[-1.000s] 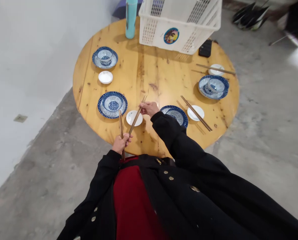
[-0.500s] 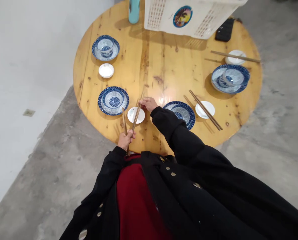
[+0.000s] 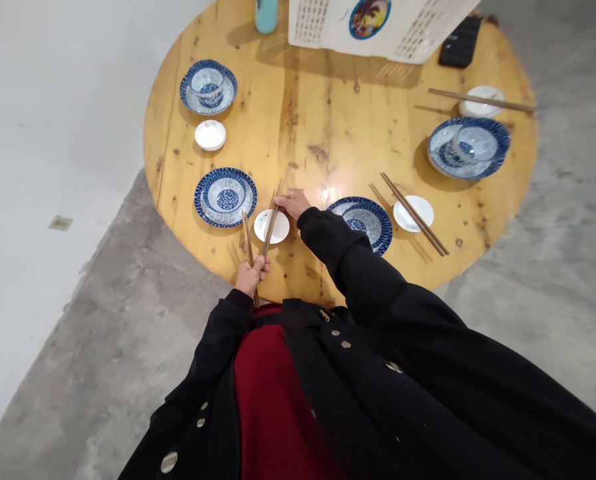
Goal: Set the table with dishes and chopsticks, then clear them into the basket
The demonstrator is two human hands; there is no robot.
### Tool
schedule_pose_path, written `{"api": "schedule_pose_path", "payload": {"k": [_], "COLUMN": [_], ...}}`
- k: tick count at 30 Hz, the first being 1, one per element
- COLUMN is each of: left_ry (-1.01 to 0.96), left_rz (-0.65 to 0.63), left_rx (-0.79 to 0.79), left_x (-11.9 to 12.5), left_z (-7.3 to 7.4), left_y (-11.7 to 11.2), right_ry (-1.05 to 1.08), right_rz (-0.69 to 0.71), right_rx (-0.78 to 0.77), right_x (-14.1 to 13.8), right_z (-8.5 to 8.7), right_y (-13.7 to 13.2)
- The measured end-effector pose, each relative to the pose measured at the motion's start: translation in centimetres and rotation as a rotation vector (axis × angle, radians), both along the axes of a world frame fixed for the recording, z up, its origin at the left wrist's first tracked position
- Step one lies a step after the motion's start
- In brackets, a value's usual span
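Observation:
My left hand (image 3: 251, 275) is closed around wooden chopsticks (image 3: 249, 241) that point up and away from me at the table's near edge. Its fingertips also touch the lower end of another pair of chopsticks (image 3: 270, 230), which slants across a small white dish (image 3: 279, 228). Near the upper end of that pair, my right hand (image 3: 294, 202) pinches the sticks. Left of the dish lies a blue-and-white plate with a bowl (image 3: 227, 198) on it. A second blue-and-white plate (image 3: 378, 223) is partly hidden by my right sleeve.
On the round wooden table (image 3: 318, 100) stand a white basket (image 3: 328, 27), a turquoise bottle (image 3: 266, 17) and a black phone-like object (image 3: 461, 43). Further right are chopsticks (image 3: 415, 215) across a white dish (image 3: 423, 207) and a stacked plate and bowl (image 3: 501, 143). Another setting (image 3: 209, 100) sits far left.
The view has shifted slightly, so the table things appear a little higher and wider apart. Both hands keep their grip on the chopsticks, with hardly any movement.

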State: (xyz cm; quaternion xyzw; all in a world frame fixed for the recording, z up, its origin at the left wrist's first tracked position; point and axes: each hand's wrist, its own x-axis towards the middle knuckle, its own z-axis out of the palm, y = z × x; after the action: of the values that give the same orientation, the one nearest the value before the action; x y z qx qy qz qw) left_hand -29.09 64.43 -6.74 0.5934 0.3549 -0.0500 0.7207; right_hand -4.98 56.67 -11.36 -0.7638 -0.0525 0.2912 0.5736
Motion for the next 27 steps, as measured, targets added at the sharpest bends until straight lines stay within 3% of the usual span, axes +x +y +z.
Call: {"api": "schedule_pose_path", "payload": {"k": [8, 19, 27], "left_ry": [-0.004, -0.015, -0.011], "left_rz": [0.005, 0.007, -0.003], "left_rx": [0.021, 0.012, 0.022], "left_x": [0.1, 0.2, 0.6], "left_z": [0.2, -0.4, -0.4], "left_y": [0.3, 0.8, 1.2], "right_ry": [-0.018, -0.013, -0.037], "right_rz": [-0.021, -0.046, -0.058], "right_rx": [-0.045, -0.068, -0.102], "right_x": [-0.2, -0.8, -1.1], "right_z": [-0.3, 1.6, 1.9], "right_y": [0.0, -0.7, -0.9]}}
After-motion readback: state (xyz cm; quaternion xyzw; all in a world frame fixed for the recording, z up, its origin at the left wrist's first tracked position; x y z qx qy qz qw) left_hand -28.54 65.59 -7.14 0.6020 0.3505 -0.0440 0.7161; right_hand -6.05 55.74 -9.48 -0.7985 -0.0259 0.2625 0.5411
